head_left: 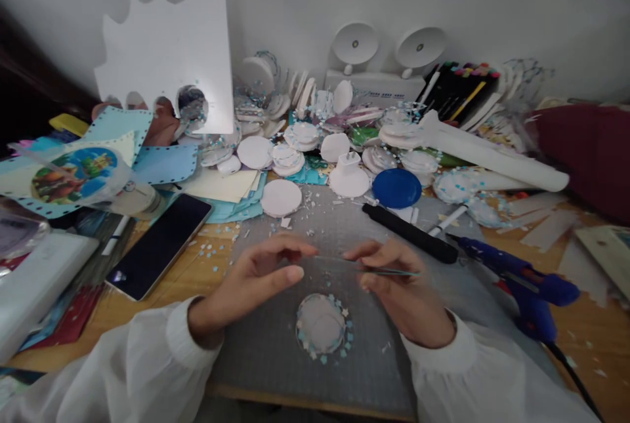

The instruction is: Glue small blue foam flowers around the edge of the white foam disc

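Observation:
My left hand [266, 273] hovers over the grey mat with its thumb and fingers apart and nothing plainly held between them. Between the thumb and fingers of my right hand [394, 282] is a thin flat strip [401, 273], seen edge-on, with a greenish edge. A faint clear streak reaches from it towards my left fingertips; blur hides its exact shape. Below both hands, a white foam disc [321, 323] lies on the grey mat [275, 370], ringed by small pale-blue and white stars. Neither hand touches the disc.
A blue glue gun [531, 285] lies at right, beside a black pen-shaped tool [411, 233]. A phone [160, 246] and lidded cup [132, 197] are at left. White discs, a blue disc [396, 188] and star garlands crowd the back. Paper scraps dot the mat.

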Demonstrator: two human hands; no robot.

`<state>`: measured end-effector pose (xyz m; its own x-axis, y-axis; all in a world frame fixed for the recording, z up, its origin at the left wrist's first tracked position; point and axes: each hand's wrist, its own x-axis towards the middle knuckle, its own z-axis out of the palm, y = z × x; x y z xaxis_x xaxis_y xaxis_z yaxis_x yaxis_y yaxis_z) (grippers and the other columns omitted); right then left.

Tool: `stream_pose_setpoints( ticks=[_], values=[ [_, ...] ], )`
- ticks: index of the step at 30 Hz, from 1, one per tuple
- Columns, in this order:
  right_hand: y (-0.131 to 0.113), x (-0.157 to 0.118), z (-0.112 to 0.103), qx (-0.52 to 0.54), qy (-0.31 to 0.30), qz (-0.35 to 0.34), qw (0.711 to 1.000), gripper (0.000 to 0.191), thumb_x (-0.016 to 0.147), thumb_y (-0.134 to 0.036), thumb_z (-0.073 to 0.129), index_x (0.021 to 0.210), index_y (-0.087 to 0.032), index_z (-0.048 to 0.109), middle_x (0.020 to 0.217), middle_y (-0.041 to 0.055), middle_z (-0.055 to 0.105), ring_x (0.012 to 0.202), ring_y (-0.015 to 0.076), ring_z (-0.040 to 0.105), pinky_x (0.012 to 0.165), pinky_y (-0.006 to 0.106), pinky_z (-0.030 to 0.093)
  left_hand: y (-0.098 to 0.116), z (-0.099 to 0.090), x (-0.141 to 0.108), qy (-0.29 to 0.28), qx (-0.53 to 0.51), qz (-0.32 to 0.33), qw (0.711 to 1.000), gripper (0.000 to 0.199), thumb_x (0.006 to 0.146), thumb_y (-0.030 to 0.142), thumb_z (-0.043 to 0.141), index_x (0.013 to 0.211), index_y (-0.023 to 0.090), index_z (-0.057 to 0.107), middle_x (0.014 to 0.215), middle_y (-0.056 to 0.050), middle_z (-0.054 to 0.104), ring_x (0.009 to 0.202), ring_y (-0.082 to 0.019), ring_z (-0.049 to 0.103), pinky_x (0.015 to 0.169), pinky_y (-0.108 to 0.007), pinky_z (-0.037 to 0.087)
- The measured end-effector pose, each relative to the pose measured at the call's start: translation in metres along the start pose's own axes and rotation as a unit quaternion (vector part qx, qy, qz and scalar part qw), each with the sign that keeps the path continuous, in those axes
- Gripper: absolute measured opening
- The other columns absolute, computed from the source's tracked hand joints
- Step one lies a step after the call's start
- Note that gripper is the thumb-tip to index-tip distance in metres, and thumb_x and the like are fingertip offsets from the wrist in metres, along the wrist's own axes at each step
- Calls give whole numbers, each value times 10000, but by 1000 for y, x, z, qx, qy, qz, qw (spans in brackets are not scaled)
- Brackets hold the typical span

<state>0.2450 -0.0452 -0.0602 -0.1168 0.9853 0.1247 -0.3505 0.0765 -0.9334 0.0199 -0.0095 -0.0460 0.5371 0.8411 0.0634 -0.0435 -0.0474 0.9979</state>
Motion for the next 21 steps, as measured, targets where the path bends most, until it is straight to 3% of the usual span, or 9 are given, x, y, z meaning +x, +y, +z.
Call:
stream_pose_setpoints(
  ticks=[3,7,14,17,19,21],
  values=[
    [3,-1,4,-14,-45,7,999,198,747,-139,747,832,-306,683,964,-14,730,891,132,685,740,265,561,-3,2,2,16,-47,-27,998,202,821,367,678,886,176,686,874,-35,628,834,-148,561,765,-239,440],
    [2,1,6,-44,-51,-21,997,188,724,-131,762,816,-276,686,932,7,739,856,145,699,734,283,580,-3,3,4,29,-49,-53,997,197,805,318,692,748,142,626,749,-10,577,716,-116,509,671,-219,414],
    [-4,3,6,-71,-49,-38,996,188,701,-149,783,807,-281,704,848,7,745,776,163,707,661,296,575,3,2,2,-28,16,-56,998,291,844,399,623,741,139,543,732,-10,515,698,-123,464,646,-240,386],
    [-7,4,0,-45,24,-41,998,127,699,-237,794,762,-267,688,810,10,722,688,152,668,564,276,521,1,-2,1,-18,-1,-50,999,298,847,411,610,738,148,525,728,-7,484,701,-127,443,649,-249,372],
    [-10,7,-7,-7,105,-54,993,120,716,-290,780,757,-260,673,820,1,687,594,109,582,505,250,448,-2,-6,2,31,-42,-38,998,288,849,401,595,726,156,505,712,-2,453,698,-131,424,646,-255,361],
    [-12,11,-13,17,149,-62,987,119,731,-302,763,774,-257,661,832,-6,650,545,82,489,499,249,399,-5,-7,5,74,-97,-19,992,278,853,369,565,692,165,466,681,2,417,676,-133,401,629,-263,355]
  ],
)
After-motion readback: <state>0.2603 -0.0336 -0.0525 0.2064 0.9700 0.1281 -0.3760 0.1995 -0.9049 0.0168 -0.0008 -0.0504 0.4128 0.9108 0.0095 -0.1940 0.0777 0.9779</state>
